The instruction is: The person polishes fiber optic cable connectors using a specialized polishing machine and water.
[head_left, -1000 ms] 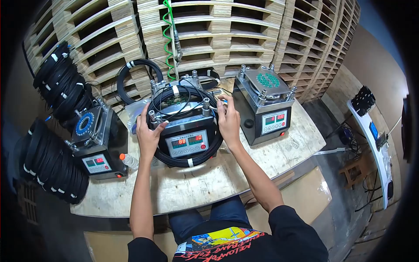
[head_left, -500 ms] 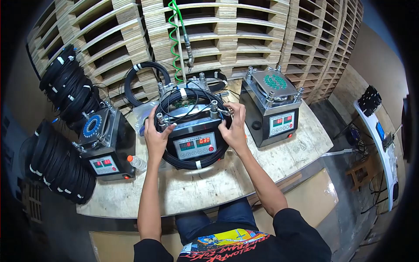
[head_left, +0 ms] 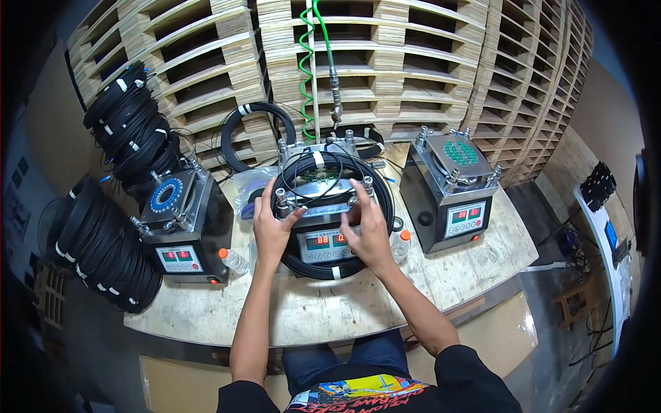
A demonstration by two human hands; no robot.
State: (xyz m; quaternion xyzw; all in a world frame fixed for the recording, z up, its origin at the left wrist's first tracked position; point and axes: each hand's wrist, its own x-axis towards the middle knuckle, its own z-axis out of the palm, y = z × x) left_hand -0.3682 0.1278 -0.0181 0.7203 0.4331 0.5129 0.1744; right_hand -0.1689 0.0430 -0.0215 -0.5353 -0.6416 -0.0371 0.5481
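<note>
Near you, the cable coil [head_left: 387, 210] looks like smooth plastic with a slight sheen, bound with matt tape [head_left: 336, 273]. Your worktop [head_left: 337, 313] is scuffed, bare wood; the far pallets [head_left: 387, 51] are rougher, unfinished wood. The right machine's casing [head_left: 421, 203] is smooth and glossy, its top plate [head_left: 435, 148] metal. The left bottle [head_left: 237, 263] is clear plastic. Your shirt [head_left: 475, 385] is matt cloth.
</note>
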